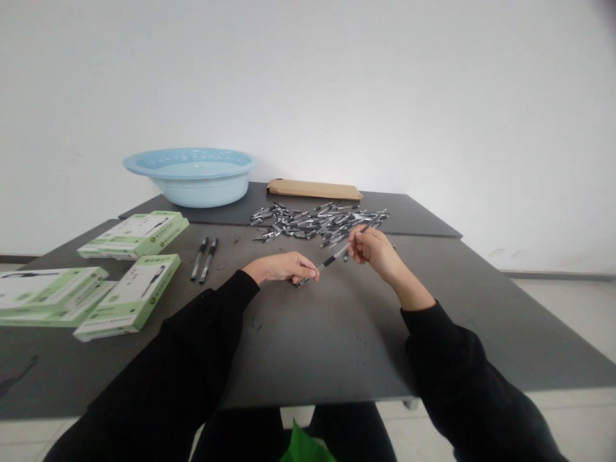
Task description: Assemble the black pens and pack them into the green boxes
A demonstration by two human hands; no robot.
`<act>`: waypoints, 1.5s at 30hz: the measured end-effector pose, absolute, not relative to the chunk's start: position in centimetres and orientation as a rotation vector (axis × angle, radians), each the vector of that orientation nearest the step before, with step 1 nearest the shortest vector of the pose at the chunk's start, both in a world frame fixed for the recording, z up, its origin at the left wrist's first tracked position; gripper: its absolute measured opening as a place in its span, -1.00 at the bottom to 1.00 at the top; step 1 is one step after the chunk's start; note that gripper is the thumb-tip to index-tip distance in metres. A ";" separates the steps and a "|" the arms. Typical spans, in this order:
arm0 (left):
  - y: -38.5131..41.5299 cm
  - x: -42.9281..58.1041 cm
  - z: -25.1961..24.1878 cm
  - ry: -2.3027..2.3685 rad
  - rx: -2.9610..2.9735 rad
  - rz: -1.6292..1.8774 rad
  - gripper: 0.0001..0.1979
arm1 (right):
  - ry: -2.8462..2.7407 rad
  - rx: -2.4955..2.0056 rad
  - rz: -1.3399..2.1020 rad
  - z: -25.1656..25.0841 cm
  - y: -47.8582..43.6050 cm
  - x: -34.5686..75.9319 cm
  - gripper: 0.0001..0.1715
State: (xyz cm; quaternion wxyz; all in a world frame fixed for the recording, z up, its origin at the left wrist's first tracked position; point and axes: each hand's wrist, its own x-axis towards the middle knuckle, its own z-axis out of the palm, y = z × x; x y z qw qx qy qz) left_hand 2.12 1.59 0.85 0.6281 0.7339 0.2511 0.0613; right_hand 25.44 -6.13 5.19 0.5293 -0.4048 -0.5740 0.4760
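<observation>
A pen (331, 259) is pinched at its lower end by the left hand (283, 267) and higher up by the right hand (374, 250) — slanted between both grips. Just behind the right grip a pile of pens (312, 223) is spread on the table (312, 333).

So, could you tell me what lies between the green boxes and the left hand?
Two loose pens, side by side on the table, between the green boxes and left hand; head view.
</observation>
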 end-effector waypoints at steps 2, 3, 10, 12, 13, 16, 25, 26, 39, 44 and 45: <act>1.7 2.1 0.8 0.573 1.685 0.139 -0.59 | -1.395 -0.995 1.126 5.2 -6.1 25.7 -0.82; 1.8 2.1 0.7 0.571 1.688 0.136 -0.58 | -1.401 -1.005 1.123 5.3 -6.1 25.8 -0.82; 2.1 2.2 0.3 0.546 1.691 0.128 -0.56 | -1.540 -1.006 1.234 5.3 -6.4 25.4 -0.81; 2.0 2.2 0.2 0.531 1.673 0.139 -0.55 | -1.593 -1.031 1.237 5.3 -6.6 25.1 -0.80; 2.0 2.1 0.2 0.524 1.657 0.145 -0.55 | -1.605 -1.048 1.215 5.2 -6.6 24.9 -0.78; 2.2 1.6 0.2 0.521 1.581 0.140 -0.54 | -1.608 -1.074 1.133 4.4 -6.5 24.4 -0.65; 5.6 -5.2 0.2 0.651 1.361 0.372 -0.58 | -1.916 -1.325 0.411 -1.0 -1.7 22.4 -0.63; 5.9 -6.0 0.1 0.659 1.340 0.379 -0.58 | -1.972 -1.330 0.318 -1.0 -0.7 22.1 -0.61; 7.5 -11.7 -0.3 0.496 1.095 0.621 -0.66 | -2.304 -1.441 0.067 0.8 9.1 12.3 -0.57; 8.0 -11.2 -0.8 0.479 1.085 0.558 -0.69 | -2.426 -1.467 0.036 -0.4 8.9 11.9 -0.65; 8.1 -11.1 -0.8 0.479 1.082 0.547 -0.70 | -2.443 -1.469 0.051 -0.5 8.9 12.1 -0.66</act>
